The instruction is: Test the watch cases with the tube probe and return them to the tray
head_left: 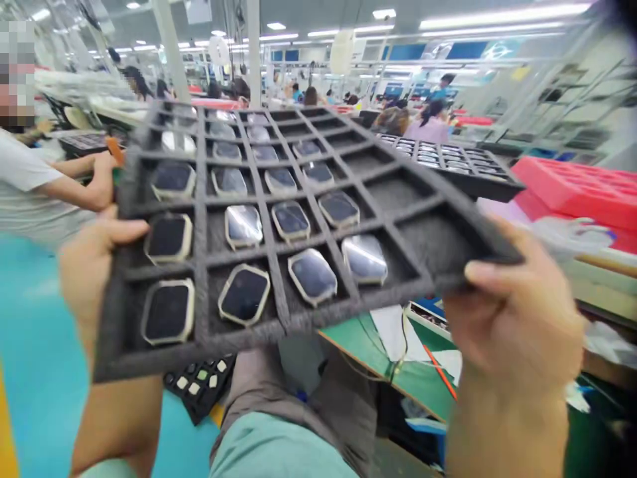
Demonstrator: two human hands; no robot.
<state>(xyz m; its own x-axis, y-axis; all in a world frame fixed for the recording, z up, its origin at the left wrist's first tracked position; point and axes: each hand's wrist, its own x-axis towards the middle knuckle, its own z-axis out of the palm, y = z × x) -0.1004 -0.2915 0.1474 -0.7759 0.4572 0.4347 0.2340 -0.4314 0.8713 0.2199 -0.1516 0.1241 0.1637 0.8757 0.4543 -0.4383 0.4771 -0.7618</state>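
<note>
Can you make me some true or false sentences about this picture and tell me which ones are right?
1. The person's left hand and right hand are both holding a dark grey foam tray. True.
2. Every compartment in the front row holds a rounded square watch case. False: the compartment at the right end is empty.
3. The tray is made of shiny metal. False: it is dark, fuzzy-looking foam.
4. A person in a white T-shirt is to the left of the tray. True.
</note>
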